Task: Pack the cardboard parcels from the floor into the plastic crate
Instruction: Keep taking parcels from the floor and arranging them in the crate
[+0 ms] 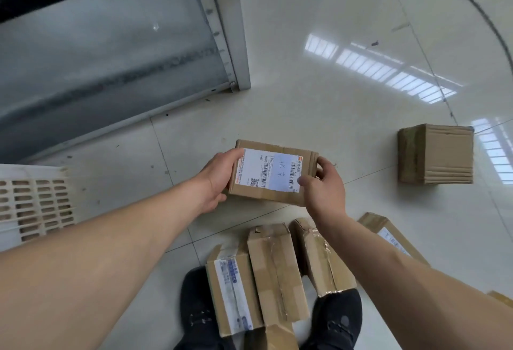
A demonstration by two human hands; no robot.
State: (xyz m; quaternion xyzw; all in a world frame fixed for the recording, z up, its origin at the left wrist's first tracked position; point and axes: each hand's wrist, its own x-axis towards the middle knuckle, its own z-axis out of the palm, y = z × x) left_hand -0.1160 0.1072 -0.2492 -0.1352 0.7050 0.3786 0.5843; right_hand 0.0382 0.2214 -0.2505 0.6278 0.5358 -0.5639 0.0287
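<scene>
Mid-transfer: my left hand point(219, 180) and right hand point(322, 185) both clasp parcel point(273, 173) ends. Next, I swing left to crate point(36, 202).

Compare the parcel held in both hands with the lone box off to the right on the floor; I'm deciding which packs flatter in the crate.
The held parcel is flat and shallow; the lone box is nearly cube-shaped. The held parcel carries a white shipping label with barcodes; the lone box shows none on its visible faces. The left hand and right hand grip the held parcel at its ends; the lone box sits untouched on the floor tiles. Both are brown cardboard.
</scene>
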